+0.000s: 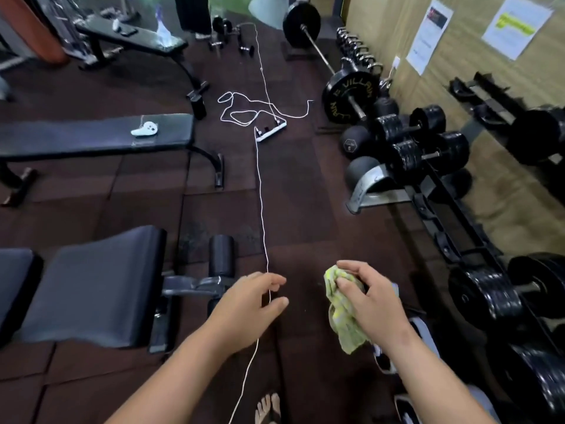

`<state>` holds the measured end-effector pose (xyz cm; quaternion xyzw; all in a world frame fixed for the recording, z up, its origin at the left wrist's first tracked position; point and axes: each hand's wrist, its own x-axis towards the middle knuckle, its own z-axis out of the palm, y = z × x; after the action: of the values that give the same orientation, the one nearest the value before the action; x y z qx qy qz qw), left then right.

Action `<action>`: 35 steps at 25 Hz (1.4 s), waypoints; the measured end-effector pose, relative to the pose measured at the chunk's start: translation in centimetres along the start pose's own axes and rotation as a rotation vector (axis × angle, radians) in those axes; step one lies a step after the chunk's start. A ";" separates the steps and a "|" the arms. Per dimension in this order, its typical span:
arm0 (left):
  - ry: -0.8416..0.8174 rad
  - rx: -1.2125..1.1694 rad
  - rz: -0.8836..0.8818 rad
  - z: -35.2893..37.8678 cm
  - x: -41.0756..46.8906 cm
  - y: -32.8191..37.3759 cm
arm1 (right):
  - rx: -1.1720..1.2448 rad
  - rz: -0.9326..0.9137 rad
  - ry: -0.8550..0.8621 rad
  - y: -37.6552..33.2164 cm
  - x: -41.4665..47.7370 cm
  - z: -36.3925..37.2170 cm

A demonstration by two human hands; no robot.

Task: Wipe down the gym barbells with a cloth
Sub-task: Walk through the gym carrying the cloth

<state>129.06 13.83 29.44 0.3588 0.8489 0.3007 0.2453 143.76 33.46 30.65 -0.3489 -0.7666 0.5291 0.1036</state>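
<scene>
- Right hand (371, 298): fingers clenched around one crumpled yellow-green cloth (344, 313), held low over the floor mat (305, 209).
- Left hand (247, 304): fingers loosely curled, one white cable (261, 194) passing between thumb and forefinger.
- One loaded barbell (331, 68) lies ahead by the wall, two black plates visible.
- Three padded benches (91, 136) stand at left.
- One power strip (271, 130) lies mid-floor.

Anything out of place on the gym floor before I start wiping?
Yes: a power strip lies mid-floor, and its white cord trails down the walkway to the left hand, looking like a trip hazard. The right hand holds the cloth.
</scene>
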 end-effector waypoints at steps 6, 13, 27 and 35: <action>0.098 -0.087 0.005 -4.8 12.8 0.6 | -0.007 -0.039 0.005 -3.2 13.2 -0.4; 0.263 -0.154 -0.104 -7.5 28.9 -0.1 | -0.102 -0.101 -0.097 -4.5 32.4 -1.5; 0.428 -0.239 -0.248 -20.5 49.8 -9.0 | -0.094 -0.209 -0.314 -16.5 61.6 8.4; 0.494 -0.182 -0.294 -37.2 60.2 -20.1 | -0.125 -0.245 -0.391 -29.0 77.1 23.3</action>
<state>58.80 35.64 29.53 0.1246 0.8952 0.4151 0.1036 62.42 60.23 30.27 -0.1502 -0.8400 0.5214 -0.0053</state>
